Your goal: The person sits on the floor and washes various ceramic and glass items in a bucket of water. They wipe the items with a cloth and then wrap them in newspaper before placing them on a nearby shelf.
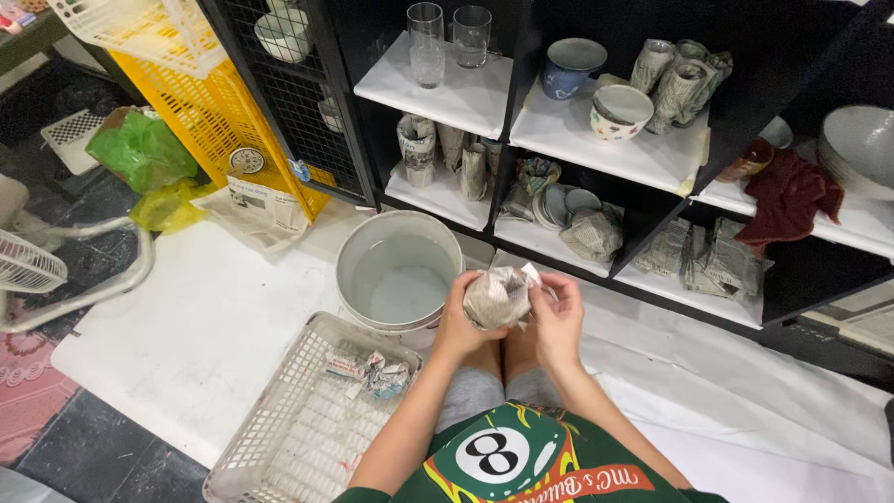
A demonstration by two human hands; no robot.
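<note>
White plastic basket [307, 419], left of and below the bucket [399, 270]: holds crumpled newspaper scraps [372, 373]. Bucket: water inside. Newspaper-wrapped item [498, 296], just right of the bucket rim, over the knees. Left hand [463, 317] and right hand [556, 321]: both grips clenched on the wrapped item. Risk, as judged: loosening paper could let the contents slip toward the bucket or floor.

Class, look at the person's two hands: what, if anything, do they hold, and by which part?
Both hands hold one newspaper-wrapped bundle: the left hand cups its left side, the right hand grips its right side.
</note>
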